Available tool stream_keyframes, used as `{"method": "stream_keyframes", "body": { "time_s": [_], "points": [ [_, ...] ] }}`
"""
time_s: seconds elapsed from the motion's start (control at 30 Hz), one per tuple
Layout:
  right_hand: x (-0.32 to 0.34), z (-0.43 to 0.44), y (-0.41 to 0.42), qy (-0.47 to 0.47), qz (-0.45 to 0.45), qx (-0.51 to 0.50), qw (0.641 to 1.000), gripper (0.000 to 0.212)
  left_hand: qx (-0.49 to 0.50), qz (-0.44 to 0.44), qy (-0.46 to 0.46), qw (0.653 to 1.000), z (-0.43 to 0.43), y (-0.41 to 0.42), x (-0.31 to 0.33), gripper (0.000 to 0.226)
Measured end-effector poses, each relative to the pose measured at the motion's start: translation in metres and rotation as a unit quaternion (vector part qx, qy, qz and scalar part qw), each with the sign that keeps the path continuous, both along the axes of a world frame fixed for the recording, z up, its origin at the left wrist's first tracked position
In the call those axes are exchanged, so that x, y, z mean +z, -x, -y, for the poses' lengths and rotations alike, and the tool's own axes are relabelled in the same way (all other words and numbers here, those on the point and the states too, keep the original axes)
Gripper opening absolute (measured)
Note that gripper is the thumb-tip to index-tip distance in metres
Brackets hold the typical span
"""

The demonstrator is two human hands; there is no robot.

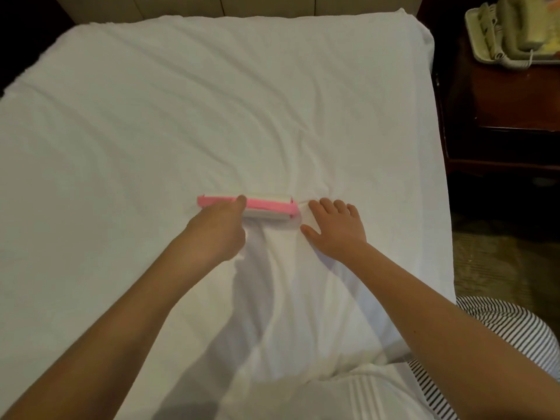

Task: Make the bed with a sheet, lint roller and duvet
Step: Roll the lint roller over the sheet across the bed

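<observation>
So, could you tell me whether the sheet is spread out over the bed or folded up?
Spread: the sheet lies open edge to edge, with creases bunched near the lint roller.

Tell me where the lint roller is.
In the head view, the lint roller lies on the sheet mid-bed, gripped by the left hand, just left of the flat right hand.

White sheet (212, 116), pink-and-white lint roller (266, 207), black-and-white striped garment (500, 322).

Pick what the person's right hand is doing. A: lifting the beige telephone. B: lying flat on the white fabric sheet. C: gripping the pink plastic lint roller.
B: the right hand lies open on the white fabric sheet, while the left hand holds the pink plastic lint roller.
</observation>
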State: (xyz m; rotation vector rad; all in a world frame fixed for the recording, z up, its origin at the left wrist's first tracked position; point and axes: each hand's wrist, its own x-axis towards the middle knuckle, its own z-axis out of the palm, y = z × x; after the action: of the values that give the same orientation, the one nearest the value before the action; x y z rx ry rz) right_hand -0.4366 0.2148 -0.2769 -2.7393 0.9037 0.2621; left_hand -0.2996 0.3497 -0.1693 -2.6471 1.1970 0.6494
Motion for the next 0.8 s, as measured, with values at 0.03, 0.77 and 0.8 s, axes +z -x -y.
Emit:
{"method": "stream_keyframes", "body": {
  "time_s": [0.03,0.77,0.8],
  "points": [
    [0.000,0.000,-0.003,0.000,0.007,-0.006,1.000,0.057,-0.021,0.014,-0.024,0.999,0.003,0.000,0.002,0.044],
    [-0.003,0.035,-0.020,-0.073,-0.055,-0.063,0.994,0.076,0.030,-0.059,0.096,0.993,0.038,-0.040,-0.022,0.055],
    [-0.003,0.036,-0.021,-0.076,-0.060,-0.059,0.994,0.076,0.031,-0.052,0.106,0.993,0.058,-0.050,-0.029,0.059]
  ]
}}
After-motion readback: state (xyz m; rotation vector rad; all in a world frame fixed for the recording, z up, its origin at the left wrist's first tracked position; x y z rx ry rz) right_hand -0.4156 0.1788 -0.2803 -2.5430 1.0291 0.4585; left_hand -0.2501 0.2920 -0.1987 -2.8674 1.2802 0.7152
